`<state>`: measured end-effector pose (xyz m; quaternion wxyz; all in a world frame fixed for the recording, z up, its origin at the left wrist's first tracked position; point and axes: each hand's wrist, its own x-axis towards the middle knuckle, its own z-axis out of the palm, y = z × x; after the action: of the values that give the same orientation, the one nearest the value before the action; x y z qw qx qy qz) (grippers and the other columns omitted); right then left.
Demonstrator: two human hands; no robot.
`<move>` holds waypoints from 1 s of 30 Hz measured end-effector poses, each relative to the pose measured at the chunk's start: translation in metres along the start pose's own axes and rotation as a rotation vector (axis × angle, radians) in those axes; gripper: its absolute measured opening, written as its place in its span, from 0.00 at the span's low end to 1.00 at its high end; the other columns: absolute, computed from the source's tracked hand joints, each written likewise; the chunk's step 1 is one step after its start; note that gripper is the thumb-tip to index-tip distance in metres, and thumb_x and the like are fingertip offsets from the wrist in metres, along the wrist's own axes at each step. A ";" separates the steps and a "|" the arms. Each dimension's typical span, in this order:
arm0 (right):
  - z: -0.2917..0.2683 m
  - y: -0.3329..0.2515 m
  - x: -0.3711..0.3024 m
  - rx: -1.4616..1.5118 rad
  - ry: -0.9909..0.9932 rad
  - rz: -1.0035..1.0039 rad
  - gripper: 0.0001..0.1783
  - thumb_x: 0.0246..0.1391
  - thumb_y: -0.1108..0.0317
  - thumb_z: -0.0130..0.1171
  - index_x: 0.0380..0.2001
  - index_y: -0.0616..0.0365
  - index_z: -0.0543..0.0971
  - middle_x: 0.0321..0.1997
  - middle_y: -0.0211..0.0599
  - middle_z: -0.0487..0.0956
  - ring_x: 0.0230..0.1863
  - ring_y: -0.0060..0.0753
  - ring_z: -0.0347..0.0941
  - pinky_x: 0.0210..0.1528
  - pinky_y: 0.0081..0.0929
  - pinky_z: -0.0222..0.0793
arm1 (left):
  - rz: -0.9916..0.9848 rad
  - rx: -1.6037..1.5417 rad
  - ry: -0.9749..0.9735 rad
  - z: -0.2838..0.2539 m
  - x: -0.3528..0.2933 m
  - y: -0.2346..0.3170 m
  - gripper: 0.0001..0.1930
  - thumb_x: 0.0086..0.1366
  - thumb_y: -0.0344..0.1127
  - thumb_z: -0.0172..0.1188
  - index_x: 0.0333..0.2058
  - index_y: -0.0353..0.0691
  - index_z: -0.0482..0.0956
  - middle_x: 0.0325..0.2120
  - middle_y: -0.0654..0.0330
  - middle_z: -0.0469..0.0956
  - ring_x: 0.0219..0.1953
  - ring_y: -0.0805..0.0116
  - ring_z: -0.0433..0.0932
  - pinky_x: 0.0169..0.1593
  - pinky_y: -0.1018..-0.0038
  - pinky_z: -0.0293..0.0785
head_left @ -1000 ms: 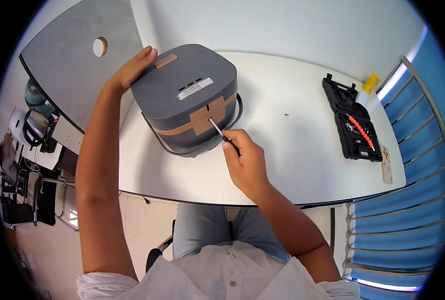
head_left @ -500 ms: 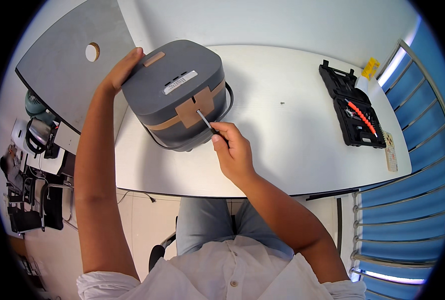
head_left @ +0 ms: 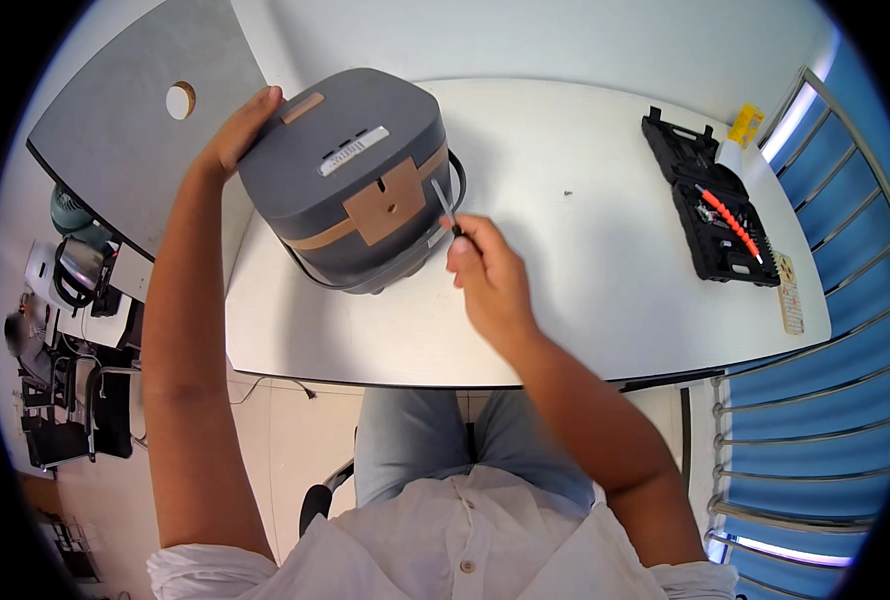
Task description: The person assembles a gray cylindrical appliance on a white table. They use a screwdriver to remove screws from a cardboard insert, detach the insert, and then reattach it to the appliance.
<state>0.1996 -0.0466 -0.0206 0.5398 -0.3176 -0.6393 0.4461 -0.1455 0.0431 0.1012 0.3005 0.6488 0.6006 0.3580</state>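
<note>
A dark grey rice cooker [head_left: 335,140] stands turned on the white table, its copper-coloured rear panel [head_left: 390,200] facing me. That panel has a dark slot and a small round hole. My left hand [head_left: 241,132] grips the cooker's far left upper side, part of its fingers hidden behind the body. In my right hand [head_left: 490,262] is a screwdriver [head_left: 444,205], its dark handle mostly covered by my fingers. The metal shaft points up, just right of the panel and apart from the hole. A small screw [head_left: 567,193] lies on the table to the right.
An opened black tool case [head_left: 710,265] lies at the right, an orange flexible shaft [head_left: 730,222] across it. Beside it are a remote control [head_left: 789,295] and a yellow packet [head_left: 746,125]. A grey partition [head_left: 135,130] stands at the left, metal railings [head_left: 815,350] at the right.
My right hand has drawn the screwdriver out of the panel's hole and moved it to the right. My left hand stays on the cooker.
</note>
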 end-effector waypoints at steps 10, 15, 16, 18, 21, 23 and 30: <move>-0.042 0.004 0.040 -0.220 -0.176 -0.029 0.11 0.54 0.67 0.57 0.39 0.58 0.73 0.17 0.33 0.72 0.17 0.26 0.66 0.23 0.25 0.60 | -0.094 0.048 -0.052 0.000 0.004 0.007 0.23 0.63 0.61 0.51 0.39 0.45 0.71 0.30 0.67 0.71 0.32 0.81 0.69 0.37 0.83 0.67; -0.033 -0.004 0.026 -0.241 -0.193 -0.068 0.12 0.57 0.61 0.55 0.39 0.56 0.75 0.19 0.33 0.76 0.20 0.32 0.71 0.27 0.29 0.64 | -0.104 0.037 -0.063 -0.004 0.004 0.002 0.23 0.64 0.61 0.51 0.38 0.45 0.71 0.29 0.66 0.71 0.32 0.81 0.70 0.36 0.82 0.68; -0.034 -0.010 0.025 -0.259 -0.208 -0.054 0.10 0.57 0.60 0.54 0.37 0.54 0.76 0.20 0.34 0.77 0.22 0.35 0.73 0.27 0.30 0.65 | -0.105 0.035 -0.054 -0.003 0.005 0.002 0.23 0.64 0.61 0.51 0.38 0.44 0.71 0.29 0.66 0.71 0.32 0.80 0.70 0.36 0.82 0.68; -0.035 -0.012 0.025 -0.300 -0.210 -0.092 0.09 0.57 0.61 0.53 0.34 0.54 0.76 0.20 0.35 0.76 0.23 0.36 0.73 0.27 0.31 0.65 | -0.101 0.051 -0.047 -0.002 0.005 0.002 0.23 0.64 0.60 0.51 0.38 0.44 0.71 0.29 0.66 0.71 0.31 0.80 0.70 0.36 0.83 0.68; -0.034 -0.013 0.023 -0.347 -0.211 -0.129 0.08 0.56 0.63 0.53 0.31 0.54 0.76 0.20 0.35 0.76 0.24 0.39 0.73 0.26 0.34 0.65 | -0.085 0.080 -0.051 -0.005 0.006 0.001 0.22 0.64 0.60 0.50 0.37 0.45 0.71 0.29 0.66 0.71 0.31 0.81 0.70 0.35 0.83 0.67; -0.034 -0.012 0.023 -0.380 -0.207 -0.151 0.07 0.55 0.63 0.53 0.29 0.54 0.76 0.20 0.35 0.75 0.24 0.40 0.72 0.26 0.35 0.65 | -0.066 0.070 -0.057 -0.006 0.007 -0.001 0.22 0.65 0.60 0.50 0.37 0.45 0.71 0.28 0.67 0.71 0.30 0.81 0.70 0.35 0.84 0.67; -0.033 -0.007 0.023 -0.441 -0.184 -0.202 0.07 0.54 0.63 0.55 0.27 0.54 0.75 0.21 0.34 0.74 0.24 0.40 0.72 0.26 0.36 0.64 | -0.065 0.018 -0.079 -0.006 0.008 -0.004 0.20 0.65 0.59 0.50 0.34 0.46 0.70 0.26 0.69 0.70 0.28 0.83 0.69 0.32 0.85 0.66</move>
<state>0.2272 -0.0210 -0.0045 0.4388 -0.3200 -0.7962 0.2667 -0.1521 0.0516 0.1023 0.3296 0.6453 0.6121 0.3167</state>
